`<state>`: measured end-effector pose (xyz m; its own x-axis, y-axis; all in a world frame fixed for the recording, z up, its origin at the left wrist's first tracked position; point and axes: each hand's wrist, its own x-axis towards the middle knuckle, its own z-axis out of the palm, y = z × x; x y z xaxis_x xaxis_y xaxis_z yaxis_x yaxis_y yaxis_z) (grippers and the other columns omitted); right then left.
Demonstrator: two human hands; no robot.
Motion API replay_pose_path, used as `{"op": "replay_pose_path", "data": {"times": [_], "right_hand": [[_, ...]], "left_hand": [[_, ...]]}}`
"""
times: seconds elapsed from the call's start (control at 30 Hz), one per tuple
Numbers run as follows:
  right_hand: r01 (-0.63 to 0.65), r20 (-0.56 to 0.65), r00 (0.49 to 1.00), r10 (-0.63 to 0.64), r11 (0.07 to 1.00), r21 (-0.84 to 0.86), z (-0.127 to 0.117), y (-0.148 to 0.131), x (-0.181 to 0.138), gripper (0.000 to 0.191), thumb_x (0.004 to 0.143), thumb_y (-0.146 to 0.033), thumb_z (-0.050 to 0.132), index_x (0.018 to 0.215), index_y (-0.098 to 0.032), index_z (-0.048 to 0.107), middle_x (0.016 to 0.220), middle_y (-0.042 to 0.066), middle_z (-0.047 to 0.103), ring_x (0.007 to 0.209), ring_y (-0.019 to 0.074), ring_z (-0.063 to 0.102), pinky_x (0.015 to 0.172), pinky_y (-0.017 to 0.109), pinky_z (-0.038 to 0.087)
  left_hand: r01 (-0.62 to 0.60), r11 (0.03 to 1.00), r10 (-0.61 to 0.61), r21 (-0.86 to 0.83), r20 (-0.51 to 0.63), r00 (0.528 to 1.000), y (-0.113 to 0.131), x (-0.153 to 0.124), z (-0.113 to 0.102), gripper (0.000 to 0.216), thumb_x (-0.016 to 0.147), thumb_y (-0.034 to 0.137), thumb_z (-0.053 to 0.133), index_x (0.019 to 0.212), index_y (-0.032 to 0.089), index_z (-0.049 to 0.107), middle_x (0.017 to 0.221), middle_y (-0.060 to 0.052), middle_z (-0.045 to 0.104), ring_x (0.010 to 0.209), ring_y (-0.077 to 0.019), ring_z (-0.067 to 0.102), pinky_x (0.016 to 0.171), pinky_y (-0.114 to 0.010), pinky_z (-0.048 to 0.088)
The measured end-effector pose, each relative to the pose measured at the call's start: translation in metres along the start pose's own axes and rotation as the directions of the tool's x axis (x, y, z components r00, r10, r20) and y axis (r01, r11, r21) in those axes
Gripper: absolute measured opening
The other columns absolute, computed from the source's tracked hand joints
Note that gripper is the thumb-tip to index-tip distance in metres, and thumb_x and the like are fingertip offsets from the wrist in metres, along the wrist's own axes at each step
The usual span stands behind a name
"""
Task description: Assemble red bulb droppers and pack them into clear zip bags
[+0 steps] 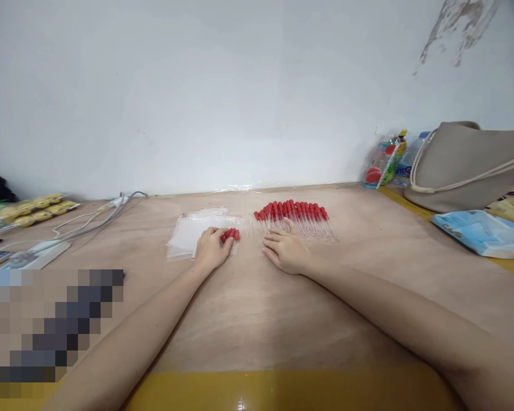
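The left hand (212,249) is bending over a pile of flat, see-through plastic bags (181,235) on the light brown table (223,325). A few small red rubber tops (230,234) are peeking out by its thumb and pointing finger, but I cannot tell if the hand is gripping them. The right hand (286,251) is lying with its fingers apart, near the clear ends of a fanned-out row of thin, see-through tubes with red tops (300,211). That row is lying by the wall (223,103), right of the bags.
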<state>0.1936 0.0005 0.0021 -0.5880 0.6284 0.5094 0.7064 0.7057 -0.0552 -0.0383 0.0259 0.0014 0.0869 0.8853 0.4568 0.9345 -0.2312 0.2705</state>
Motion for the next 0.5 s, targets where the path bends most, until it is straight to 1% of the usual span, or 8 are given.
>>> {"op": "replay_pose_path", "data": {"times": [0.17,0.3,0.4,0.47,0.5], "right_hand": [[-0.028,-0.022,0.999,0.029,0.999,0.042,-0.014,0.011,-0.026,0.027,0.087,-0.026,0.039,0.088,-0.021,0.066,0.094,0.004,0.066,0.1,0.0193,0.051,0.098,0.044,0.017],[-0.06,-0.042,0.997,0.06,0.998,0.006,-0.016,0.007,-0.024,0.024,0.085,-0.027,0.043,0.084,-0.02,0.066,0.088,0.005,0.064,0.088,0.0183,0.051,0.086,0.038,0.025],[-0.168,-0.069,0.984,0.165,0.985,-0.036,-0.009,-0.002,-0.011,0.028,0.084,-0.038,0.045,0.085,-0.019,0.065,0.086,0.007,0.062,0.084,0.0191,0.049,0.08,0.037,0.026],[-0.265,-0.077,0.962,0.261,0.963,-0.048,-0.002,-0.007,-0.001,0.034,0.081,-0.047,0.048,0.084,-0.018,0.065,0.085,0.007,0.061,0.084,0.0203,0.049,0.078,0.038,0.025],[-0.308,-0.073,0.95,0.304,0.95,-0.046,0.001,-0.008,0.003,0.035,0.079,-0.049,0.049,0.082,-0.019,0.066,0.084,0.007,0.061,0.084,0.0207,0.049,0.078,0.038,0.025]], "left_hand": [[0.009,1.0,-0.009,0.0,0.01,1.0,0.0,0.0,0.0,0.032,0.078,0.039,0.049,0.102,0.023,0.062,0.093,-0.008,0.057,0.091,-0.0256,0.051,0.082,-0.038,0.042],[0.003,1.0,-0.003,0.015,0.001,1.0,0.001,0.0,0.0,0.031,0.078,0.037,0.049,0.102,0.022,0.062,0.094,-0.009,0.057,0.092,-0.0261,0.051,0.082,-0.039,0.042],[0.001,1.0,-0.001,0.031,-0.004,1.0,0.0,0.001,0.001,0.034,0.078,0.037,0.049,0.105,0.02,0.061,0.095,-0.01,0.057,0.092,-0.0265,0.051,0.081,-0.039,0.042],[-0.003,1.0,0.003,0.029,-0.01,1.0,-0.001,0.001,0.002,0.035,0.078,0.037,0.05,0.105,0.019,0.061,0.094,-0.01,0.057,0.092,-0.0258,0.052,0.082,-0.038,0.042],[-0.006,1.0,0.006,0.022,-0.01,1.0,-0.002,0.001,0.002,0.034,0.078,0.037,0.05,0.104,0.018,0.061,0.093,-0.01,0.057,0.091,-0.0252,0.052,0.082,-0.037,0.042]]}}
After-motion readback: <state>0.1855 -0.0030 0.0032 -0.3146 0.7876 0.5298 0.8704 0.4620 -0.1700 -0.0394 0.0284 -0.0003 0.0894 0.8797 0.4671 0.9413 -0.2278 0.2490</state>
